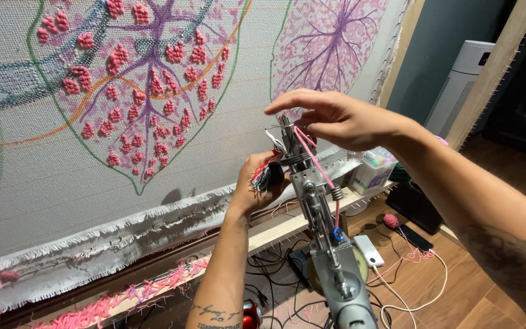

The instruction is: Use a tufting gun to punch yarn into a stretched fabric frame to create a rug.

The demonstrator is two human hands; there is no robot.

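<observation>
— Right, seeing what in the left hand (257,183)?
— Wrapped around the dark grip partway up the tufting gun (321,225), fingers closed on it, red and white wires bunched against the palm.
— And pointing where?
— Tilted up and away, needle end just short of the stretched grey cloth (62,183), motor end low at the bottom edge.
— Right hand (330,116)?
— Over the tip of the gun, thumb and fingertips pinched on the pink yarn (312,155) there, remaining fingers loosely curled.
— Yarn running how?
— Down along the gun's body, through the small coil spring (338,194), past the blue eyelet (338,234).
— On the cloth?
— Tufted pink clusters inside a green-outlined leaf (147,91) with purple veins; a second leaf (330,42) to the right, paler.
— Below?
— Wooden frame rail (281,228) with pink scraps (98,307) along it, frayed cloth edge hanging over.
— Floor?
— Tangled cables (409,298), white power bank (369,251), pink yarn ball (391,220), clear box (374,169) on the rail's far end.
</observation>
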